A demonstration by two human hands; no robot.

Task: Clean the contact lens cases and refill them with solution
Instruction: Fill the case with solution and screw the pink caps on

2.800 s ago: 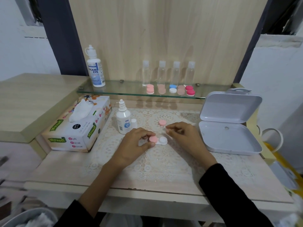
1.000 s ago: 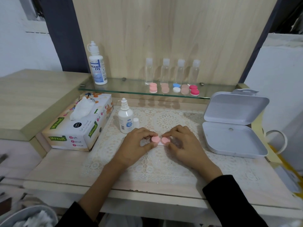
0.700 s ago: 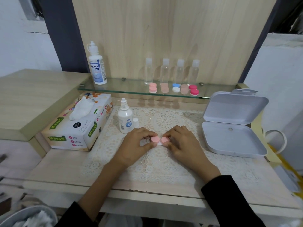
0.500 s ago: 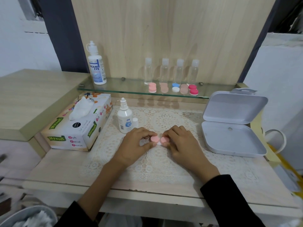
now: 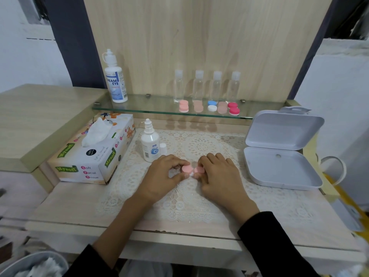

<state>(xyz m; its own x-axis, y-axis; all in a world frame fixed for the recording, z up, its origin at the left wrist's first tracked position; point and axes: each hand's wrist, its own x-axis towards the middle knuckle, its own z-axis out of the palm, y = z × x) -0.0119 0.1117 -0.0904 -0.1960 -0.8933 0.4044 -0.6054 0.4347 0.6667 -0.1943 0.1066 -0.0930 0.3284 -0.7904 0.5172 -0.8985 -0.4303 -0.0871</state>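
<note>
Both pink screw caps now sit on the small white contact lens case (image 5: 191, 171), whereas shortly before the right well stood open with its cap lying farther off on the white lace mat (image 5: 201, 145). We judge this case refilled and nearly closed. Our left hand (image 5: 162, 177) pinches the left cap between thumb and fingertips; our right hand (image 5: 217, 176) curls over the right cap, apparently tightening it. The case rests on the mat's centre, between the hands. The small white solution bottle (image 5: 150, 143) stands far left, uncapped, its label unreadable. The tall bottle (image 5: 115, 78) on the glass shelf (image 5: 159, 109) reads "REAM EYE"; the tissue box (image 5: 93, 154) reads "Mysoft Soft Facial Tissue".
</note>
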